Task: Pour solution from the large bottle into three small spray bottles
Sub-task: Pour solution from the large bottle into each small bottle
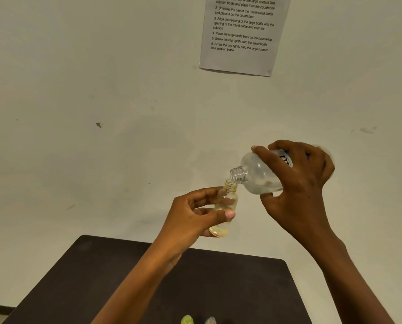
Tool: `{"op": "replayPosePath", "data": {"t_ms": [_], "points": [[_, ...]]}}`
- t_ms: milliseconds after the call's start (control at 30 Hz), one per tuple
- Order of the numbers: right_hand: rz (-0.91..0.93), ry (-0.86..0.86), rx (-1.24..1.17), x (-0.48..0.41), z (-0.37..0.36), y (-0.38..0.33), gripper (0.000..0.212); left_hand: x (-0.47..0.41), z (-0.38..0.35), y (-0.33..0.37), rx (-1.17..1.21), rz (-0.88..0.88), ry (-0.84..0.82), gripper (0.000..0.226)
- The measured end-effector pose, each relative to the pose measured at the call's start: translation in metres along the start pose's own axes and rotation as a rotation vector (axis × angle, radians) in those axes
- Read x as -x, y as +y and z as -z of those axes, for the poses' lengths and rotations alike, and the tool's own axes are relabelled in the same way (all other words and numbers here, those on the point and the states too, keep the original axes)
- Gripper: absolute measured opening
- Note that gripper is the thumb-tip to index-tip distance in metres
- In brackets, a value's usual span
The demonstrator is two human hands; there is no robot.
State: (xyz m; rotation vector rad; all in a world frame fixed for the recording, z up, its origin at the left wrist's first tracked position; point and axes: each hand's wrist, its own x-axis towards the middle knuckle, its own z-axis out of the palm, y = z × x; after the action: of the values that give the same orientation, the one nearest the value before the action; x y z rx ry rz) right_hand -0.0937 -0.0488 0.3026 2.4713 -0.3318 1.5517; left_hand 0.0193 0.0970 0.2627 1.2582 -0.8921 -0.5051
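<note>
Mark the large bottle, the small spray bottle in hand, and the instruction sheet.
large bottle point(257, 173): head view, clear shoulder behind the neck.
small spray bottle point(229, 199): head view, upper body below the threads.
instruction sheet point(239, 60): head view, blank lower part.

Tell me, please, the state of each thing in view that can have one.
small spray bottle: uncapped, near upright, held above the table.
large bottle: uncapped, tipped, mouth at the small spray bottle's neck.
left hand: grips the small spray bottle.
right hand: grips the large bottle.
instruction sheet: stuck flat on the wall.
yellow-green cap: cut off by the frame; state unclear.
</note>
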Motion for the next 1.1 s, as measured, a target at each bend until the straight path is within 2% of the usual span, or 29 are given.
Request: {"op": "replayPosePath", "data": {"t_ms": [533,1100], "points": [[0.009,-0.012,0.017,0.0002,-0.0021,0.0028,0.071,-0.0019,0.0001,-0.0025,-0.003,0.012,0.001,0.036],[0.002,-0.001,0.027,0.0005,-0.0035,0.0028,0.067,-0.0028,0.0003,-0.0042,-0.014,0.033,0.005,0.040]]}}
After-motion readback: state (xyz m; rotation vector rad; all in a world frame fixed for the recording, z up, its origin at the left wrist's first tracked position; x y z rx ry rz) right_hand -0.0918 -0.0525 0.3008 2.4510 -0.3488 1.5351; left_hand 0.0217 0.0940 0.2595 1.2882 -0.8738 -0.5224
